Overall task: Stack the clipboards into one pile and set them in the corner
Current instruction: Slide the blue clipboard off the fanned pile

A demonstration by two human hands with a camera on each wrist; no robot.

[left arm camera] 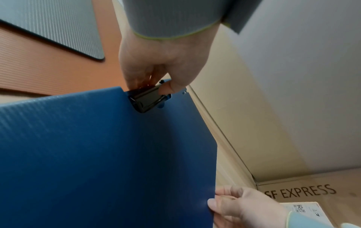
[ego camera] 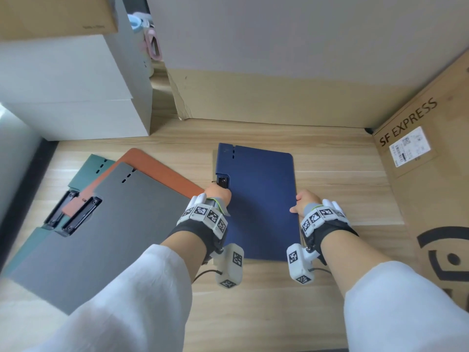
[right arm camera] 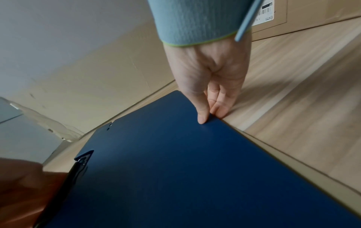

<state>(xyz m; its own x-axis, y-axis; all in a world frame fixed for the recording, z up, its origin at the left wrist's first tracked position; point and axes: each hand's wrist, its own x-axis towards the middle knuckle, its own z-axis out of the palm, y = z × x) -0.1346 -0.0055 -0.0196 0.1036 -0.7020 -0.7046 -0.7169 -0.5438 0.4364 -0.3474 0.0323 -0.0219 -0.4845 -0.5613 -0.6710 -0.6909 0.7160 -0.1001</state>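
Observation:
A blue clipboard is held just above the wooden floor, near the back wall. My left hand pinches its black metal clip on the left edge. My right hand pinches the right edge, thumb on top. To the left lies a fanned pile: a grey clipboard on top, an orange clipboard under it, a green clipboard lowest.
A cardboard box marked SF EXPRESS stands at the right and meets a cardboard panel at the back wall in a corner. White boxes are stacked at the back left. Bare wooden floor lies in front.

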